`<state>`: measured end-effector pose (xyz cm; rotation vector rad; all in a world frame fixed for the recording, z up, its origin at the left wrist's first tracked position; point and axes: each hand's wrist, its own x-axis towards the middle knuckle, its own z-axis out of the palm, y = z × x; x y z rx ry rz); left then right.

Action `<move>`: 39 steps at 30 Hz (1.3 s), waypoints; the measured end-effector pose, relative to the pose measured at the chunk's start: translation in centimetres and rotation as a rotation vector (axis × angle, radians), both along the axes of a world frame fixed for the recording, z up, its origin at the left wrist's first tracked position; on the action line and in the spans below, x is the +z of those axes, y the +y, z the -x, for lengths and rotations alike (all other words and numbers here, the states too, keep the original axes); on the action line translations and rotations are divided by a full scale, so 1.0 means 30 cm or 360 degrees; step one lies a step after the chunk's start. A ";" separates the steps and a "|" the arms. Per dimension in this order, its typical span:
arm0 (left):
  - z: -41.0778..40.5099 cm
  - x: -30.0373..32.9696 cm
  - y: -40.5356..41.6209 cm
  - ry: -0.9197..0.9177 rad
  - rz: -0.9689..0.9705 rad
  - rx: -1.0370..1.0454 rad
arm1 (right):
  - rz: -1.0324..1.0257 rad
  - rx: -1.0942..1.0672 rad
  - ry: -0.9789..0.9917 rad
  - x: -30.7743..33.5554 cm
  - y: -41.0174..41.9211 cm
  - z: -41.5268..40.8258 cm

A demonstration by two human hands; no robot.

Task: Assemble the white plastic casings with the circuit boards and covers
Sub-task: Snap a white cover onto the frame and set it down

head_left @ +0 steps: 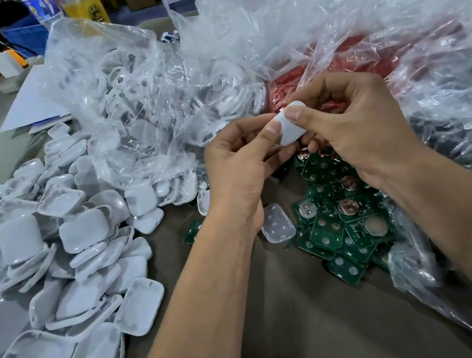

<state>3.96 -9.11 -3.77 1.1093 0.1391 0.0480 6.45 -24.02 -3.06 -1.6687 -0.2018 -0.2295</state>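
White casing (290, 129): small, smooth, rounded corners, held above table (286, 327), pinched between left hand (236, 172) and right hand (354, 126), thumbs pressing top. Below: green circuit boards (340, 223), clear cover (278, 226). Left: heap of white shells (53, 258).

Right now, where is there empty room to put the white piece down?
Bare brown cloth lies between your forearms, bordered by the white casing pile left and the green circuit boards right. Beyond both hands, plastic bags crowd everything.

White casing (291, 132) in two-handed grip above green circuit boards (340, 223), beside casing pile (39, 270).
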 end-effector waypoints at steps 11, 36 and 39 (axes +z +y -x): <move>0.004 0.008 -0.001 -0.0092 -0.0055 0.0016 | -0.0408 0.0213 0.0140 0.019 0.005 0.010; -0.027 -0.015 0.013 -0.0050 -0.0451 0.0202 | 0.0000 0.0175 0.0295 -0.001 0.003 0.005; -0.025 -0.012 0.015 0.0022 -0.0426 0.0155 | -0.0006 0.0159 0.0304 0.000 0.005 0.004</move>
